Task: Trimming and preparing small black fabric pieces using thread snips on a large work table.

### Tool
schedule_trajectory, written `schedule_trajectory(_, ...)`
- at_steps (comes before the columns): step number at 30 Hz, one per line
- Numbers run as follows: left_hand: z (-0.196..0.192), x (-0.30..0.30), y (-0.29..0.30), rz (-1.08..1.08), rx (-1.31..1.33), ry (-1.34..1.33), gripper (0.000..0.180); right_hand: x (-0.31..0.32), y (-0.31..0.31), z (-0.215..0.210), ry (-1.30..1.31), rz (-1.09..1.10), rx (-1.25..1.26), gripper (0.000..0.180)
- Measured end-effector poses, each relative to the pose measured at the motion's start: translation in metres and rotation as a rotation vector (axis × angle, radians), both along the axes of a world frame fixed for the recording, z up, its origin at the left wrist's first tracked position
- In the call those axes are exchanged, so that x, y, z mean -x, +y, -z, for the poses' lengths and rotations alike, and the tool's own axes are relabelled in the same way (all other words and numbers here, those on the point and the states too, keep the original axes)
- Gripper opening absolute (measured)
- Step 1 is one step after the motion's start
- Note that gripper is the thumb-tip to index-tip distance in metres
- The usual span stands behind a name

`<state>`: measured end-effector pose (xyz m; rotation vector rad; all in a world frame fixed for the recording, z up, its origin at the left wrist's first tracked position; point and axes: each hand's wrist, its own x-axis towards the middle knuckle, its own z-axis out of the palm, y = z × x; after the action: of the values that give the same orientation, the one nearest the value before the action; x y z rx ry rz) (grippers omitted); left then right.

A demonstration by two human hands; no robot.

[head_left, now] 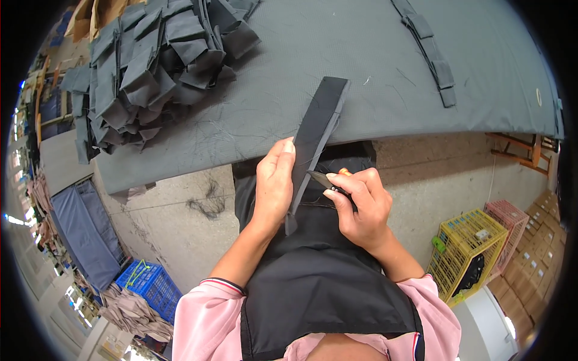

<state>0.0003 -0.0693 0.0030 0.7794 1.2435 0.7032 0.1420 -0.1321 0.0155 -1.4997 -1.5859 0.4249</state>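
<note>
A long dark grey fabric strip (317, 117) with a lighter edge slants from the table down toward my apron. My left hand (275, 174) is closed on its left side, thumb on top near the middle. Its far end lies over the table, while its lower end hangs in front of the black apron (325, 277). In my right hand (365, 207) are small dark thread snips (321, 178), pinched between thumb and fingers. Their pointed tip is at the strip's right edge; whether it touches the cloth I cannot tell. A small orange piece shows by the index finger.
The grey cloth-covered table (289, 54) carries a heap of folded strips (156, 66) at left and a strip chain (430, 51) at right. Loose threads lie about. A blue crate (150, 289) stands at lower left, a yellow crate (466, 240) and cartons (536, 246) at right.
</note>
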Motion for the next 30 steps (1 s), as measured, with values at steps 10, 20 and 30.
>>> schedule_trajectory(10,0.008,0.007,0.006,0.021,0.620,-0.752,0.041,-0.001,0.003,-0.007,0.308,0.008,0.205,0.024)
schedule_trajectory(20,0.013,0.003,-0.002,-0.086,0.866,-1.107,0.043,0.009,0.009,0.003,0.257,-0.092,0.112,0.024)
schedule_trajectory(30,0.003,-0.007,-0.019,-0.064,0.044,-0.261,0.018,0.015,0.020,-0.001,0.853,-0.004,0.447,0.032)
